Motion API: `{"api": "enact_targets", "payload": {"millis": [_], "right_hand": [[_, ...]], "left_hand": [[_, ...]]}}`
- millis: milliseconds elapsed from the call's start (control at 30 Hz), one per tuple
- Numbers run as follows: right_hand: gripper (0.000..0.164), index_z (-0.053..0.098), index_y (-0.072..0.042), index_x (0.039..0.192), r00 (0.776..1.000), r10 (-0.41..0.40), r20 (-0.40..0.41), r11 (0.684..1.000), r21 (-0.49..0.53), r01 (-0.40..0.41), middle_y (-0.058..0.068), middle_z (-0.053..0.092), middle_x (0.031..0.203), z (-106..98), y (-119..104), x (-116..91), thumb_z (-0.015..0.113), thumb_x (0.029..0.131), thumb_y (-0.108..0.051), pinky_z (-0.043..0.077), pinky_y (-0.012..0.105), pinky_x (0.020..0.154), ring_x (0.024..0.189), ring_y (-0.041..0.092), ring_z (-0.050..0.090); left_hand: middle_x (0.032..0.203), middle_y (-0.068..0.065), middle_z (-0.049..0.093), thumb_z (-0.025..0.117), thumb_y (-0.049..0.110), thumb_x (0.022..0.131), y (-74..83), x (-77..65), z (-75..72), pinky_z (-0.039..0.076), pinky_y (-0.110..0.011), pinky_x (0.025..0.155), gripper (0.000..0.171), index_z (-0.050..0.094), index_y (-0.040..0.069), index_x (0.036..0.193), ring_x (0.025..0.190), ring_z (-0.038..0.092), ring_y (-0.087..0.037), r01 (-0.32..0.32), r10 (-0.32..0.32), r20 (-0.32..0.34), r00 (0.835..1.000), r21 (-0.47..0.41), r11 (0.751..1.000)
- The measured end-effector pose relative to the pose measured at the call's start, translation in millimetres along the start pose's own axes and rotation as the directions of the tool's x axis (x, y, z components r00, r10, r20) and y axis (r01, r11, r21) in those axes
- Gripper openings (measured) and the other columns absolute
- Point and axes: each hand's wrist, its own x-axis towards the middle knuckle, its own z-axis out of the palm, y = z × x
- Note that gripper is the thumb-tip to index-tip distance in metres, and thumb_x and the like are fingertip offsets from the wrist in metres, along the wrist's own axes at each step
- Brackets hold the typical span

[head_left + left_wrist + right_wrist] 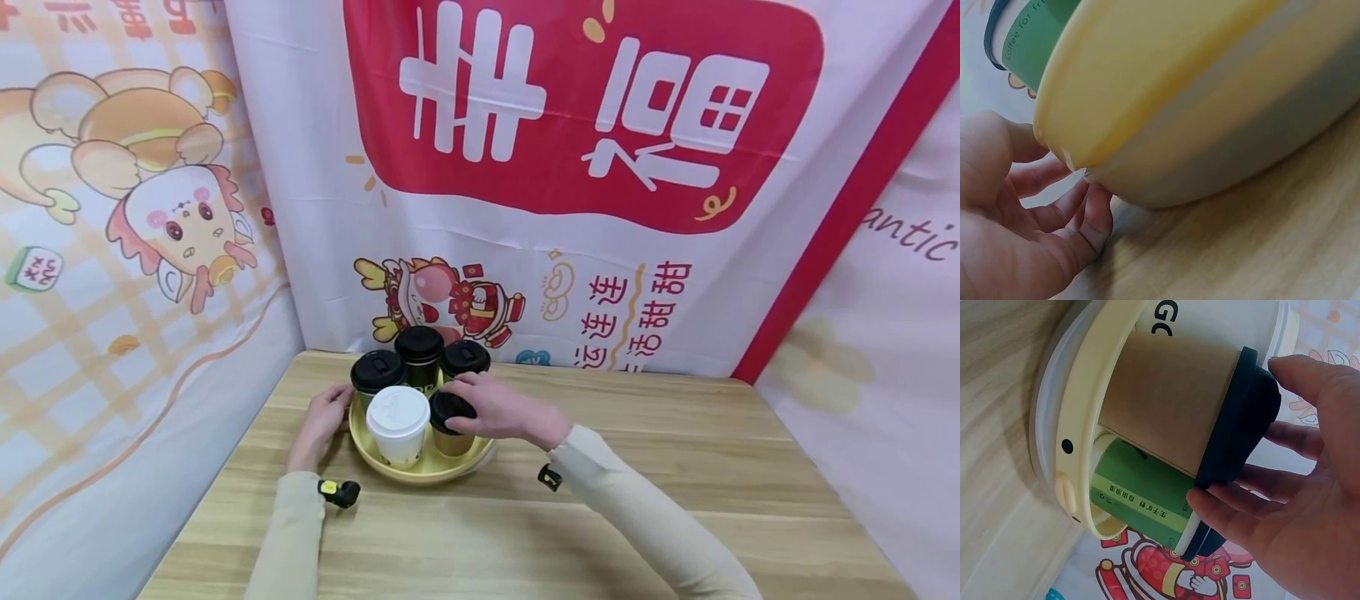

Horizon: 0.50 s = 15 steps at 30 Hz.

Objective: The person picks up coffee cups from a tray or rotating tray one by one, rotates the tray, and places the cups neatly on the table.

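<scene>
A round yellow tray [420, 477] stands on the wooden table with several lidded paper coffee cups in it. At its left side my left hand [327, 417] grips the rim, thumb at the edge and fingers curled below [1094, 219]. My right hand [504, 408] holds the black lid of a brown cup [1169, 400] at the tray's right, thumb and fingers on opposite sides. This cup stands in the tray next to a white cup [398, 425]. Green cups [1144, 487] with dark lids, one at the left [377, 372], stand around them.
The light wooden table [637, 500] reaches toward me and to the right. Behind it hangs a printed white and red cloth [315, 208], close to the rear cups [419, 343]. Another printed cloth [187, 400] borders the left side.
</scene>
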Motion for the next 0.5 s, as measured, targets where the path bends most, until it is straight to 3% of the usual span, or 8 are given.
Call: {"api": "enact_targets", "payload": {"millis": [500], "right_hand": [[0.053, 0.045, -0.023, 0.136, 0.999, 0.041, 0.023, 0.999, 0.005, -0.041, 0.006, 0.045, 0.134, 3.2, -4.9, 4.2, 0.054, 0.089, -0.048, 0.042, 0.037, 0.097, 0.116, 0.023, 0.045]], "left_hand": [[0.127, -0.017, 0.045, 0.036, 0.024, 0.101, 4.3, -4.7, -1.7, 0.052, -0.023, 0.067, 0.042, 0.041, 0.003, 0.137, 0.082, 0.055, -0.006, 0.019, -0.020, 0.009, 1.000, 0.006, 1.000]]}}
